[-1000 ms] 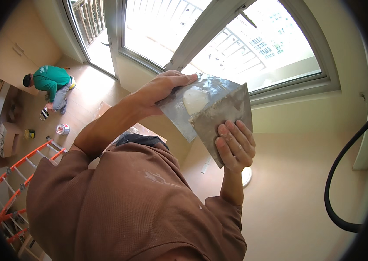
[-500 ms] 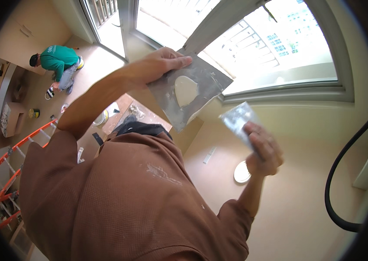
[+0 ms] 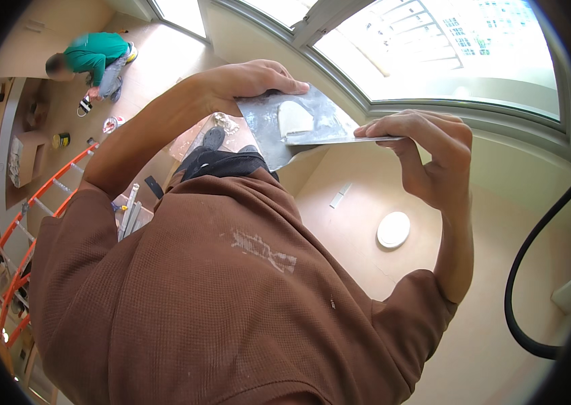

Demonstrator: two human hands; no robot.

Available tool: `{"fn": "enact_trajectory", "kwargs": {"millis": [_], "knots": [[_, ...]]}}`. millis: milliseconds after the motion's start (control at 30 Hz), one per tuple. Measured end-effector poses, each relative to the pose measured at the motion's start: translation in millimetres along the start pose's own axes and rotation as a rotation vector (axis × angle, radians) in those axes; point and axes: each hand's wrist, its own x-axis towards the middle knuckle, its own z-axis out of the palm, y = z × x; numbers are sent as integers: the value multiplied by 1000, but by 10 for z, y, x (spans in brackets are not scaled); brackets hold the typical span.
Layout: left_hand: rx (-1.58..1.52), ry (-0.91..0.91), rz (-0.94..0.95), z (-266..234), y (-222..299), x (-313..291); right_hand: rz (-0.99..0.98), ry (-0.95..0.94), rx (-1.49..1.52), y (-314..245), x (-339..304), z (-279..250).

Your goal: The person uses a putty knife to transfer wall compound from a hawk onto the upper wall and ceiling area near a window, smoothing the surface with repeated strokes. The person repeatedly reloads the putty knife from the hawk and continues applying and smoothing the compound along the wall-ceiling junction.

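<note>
My left hand [image 3: 258,79] grips the upper left edge of a flat grey metal plate [image 3: 265,131], thumb on top. A patch of white putty [image 3: 295,116] lies on the plate's face. My right hand [image 3: 430,145] is closed on a thin metal putty blade [image 3: 343,140], seen almost edge-on. Fingers lie over the blade's right end, with the thumb below. Its far end reaches the lower edge of the putty; whether it presses on the plate is hard to tell.
A large window [image 3: 447,50] is ahead. An orange ladder [image 3: 35,216] leans at left, and beyond it a person in green [image 3: 99,57] crouches. A board [image 3: 187,138] lies beneath my feet. A black cable [image 3: 511,297] hangs at right; a round white object [image 3: 393,229] is below.
My right hand has risen and turned, bringing the blade from apart on the right to the putty. The plate looks more tilted, and the view has shifted slightly.
</note>
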Motion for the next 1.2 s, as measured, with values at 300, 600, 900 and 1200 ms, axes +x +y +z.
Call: {"fn": "enact_trajectory", "kwargs": {"millis": [300, 600, 900, 1200], "knots": [[-165, -153, -102, -118, -433, 161, 146, -195, 173, 229, 227, 187], [-249, -182, -139, -90, -683, 80, 184, -335, 284, 341, 448, 311], [-417, -197, -115, -108, -939, 157, 382, -676, 298, 375, 815, 244], [-329, 23, -5, -303, -761, -57, 582, -502, 1131, 697, 391, 330]]}}
